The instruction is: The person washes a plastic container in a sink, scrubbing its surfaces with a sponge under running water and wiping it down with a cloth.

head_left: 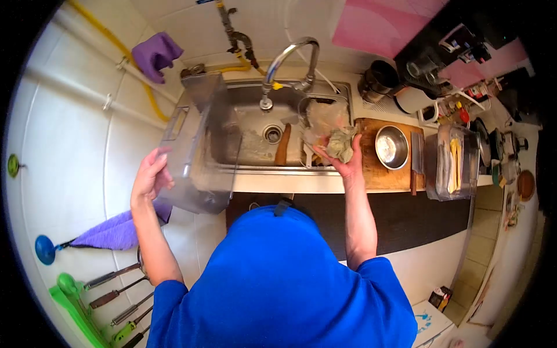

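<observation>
A clear plastic bin (200, 174) tilts over the left end of the sink and past the counter's front edge, slightly blurred. My left hand (152, 178) is at its outer left side, fingers curled against the wall; the exact grip is partly hidden. Over the sink's right side, my right hand (348, 162) holds a crumpled grey-green wad (341, 144), which looks like a cloth, with fingers bent around it. Just behind that hand sits a small basin with a crumpled clear plastic bag (326, 116). A long brown root vegetable (283, 145) lies in the sink (249, 156) near the drain.
The curved faucet (290, 52) rises behind the sink. Right of it, a wooden cutting board (371, 177) bears a metal bowl (391, 148) and a knife (415, 156). Another clear container (458, 168) stands farther right. Utensils (119, 290) hang on the left wall.
</observation>
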